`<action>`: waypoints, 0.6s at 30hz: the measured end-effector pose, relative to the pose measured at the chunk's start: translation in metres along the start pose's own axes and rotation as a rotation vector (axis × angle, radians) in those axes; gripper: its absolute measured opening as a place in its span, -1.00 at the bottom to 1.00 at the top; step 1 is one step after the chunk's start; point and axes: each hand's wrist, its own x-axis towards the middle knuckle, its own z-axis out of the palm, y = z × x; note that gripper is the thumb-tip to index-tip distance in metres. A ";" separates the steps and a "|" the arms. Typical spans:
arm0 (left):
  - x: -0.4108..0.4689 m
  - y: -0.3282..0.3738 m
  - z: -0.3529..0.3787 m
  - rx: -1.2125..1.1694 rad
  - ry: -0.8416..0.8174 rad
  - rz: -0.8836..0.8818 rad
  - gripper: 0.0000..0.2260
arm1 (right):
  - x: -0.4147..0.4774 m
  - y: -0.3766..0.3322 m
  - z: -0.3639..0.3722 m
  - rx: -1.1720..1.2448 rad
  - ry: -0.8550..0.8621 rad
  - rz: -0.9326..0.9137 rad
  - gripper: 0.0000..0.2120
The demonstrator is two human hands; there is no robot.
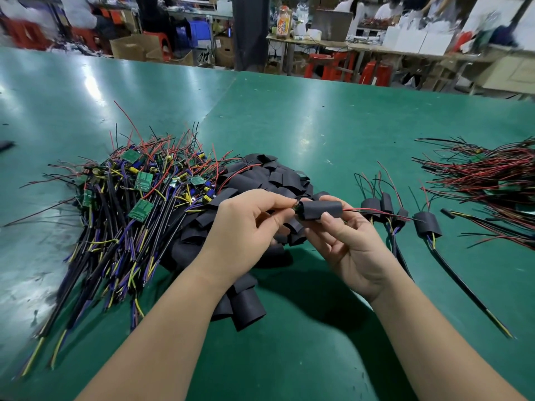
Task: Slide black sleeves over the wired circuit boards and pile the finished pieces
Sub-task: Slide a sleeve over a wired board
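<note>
Left hand (246,215) pinch on circuit board (297,209) end, right hand (353,241) grip around its black sleeve (321,211).

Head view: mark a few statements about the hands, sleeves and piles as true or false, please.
1. The right hand holds a black sleeve with red and black wires coming out of its right end. True.
2. The left hand lies flat on the table. False: it is raised and pinches the wired board at the sleeve's left opening.
3. The pile of bare boards lies to the right of the heap of loose sleeves. False: it lies to their left.
4. Several sleeved pieces lie on the table to the right of the hands. True.
</note>
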 end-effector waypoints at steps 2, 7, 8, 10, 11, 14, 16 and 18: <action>0.000 -0.001 0.001 -0.042 -0.032 0.005 -0.80 | 0.000 -0.002 0.001 0.024 0.004 0.018 -0.78; 0.000 -0.001 0.001 -0.003 -0.001 0.084 -0.84 | -0.001 -0.003 0.003 0.036 0.010 0.046 -0.81; 0.000 0.000 0.001 0.008 0.018 0.094 -0.85 | 0.000 -0.002 0.003 0.037 0.012 0.046 -0.81; 0.000 0.001 0.001 0.028 0.040 0.111 -0.86 | 0.000 -0.001 0.004 0.038 0.017 0.046 -0.82; 0.000 0.000 0.001 0.053 0.041 0.130 -0.86 | 0.000 -0.001 0.004 0.041 0.022 0.045 -0.82; 0.001 0.000 0.001 0.140 0.055 0.190 -0.88 | 0.000 0.000 0.004 0.055 0.029 0.037 -0.83; 0.001 0.001 0.002 0.123 0.073 0.191 -0.89 | 0.000 0.000 0.004 0.081 0.032 0.033 -0.87; 0.001 0.001 0.003 0.065 0.080 0.172 -0.90 | 0.000 0.000 0.004 0.106 0.038 0.029 -0.83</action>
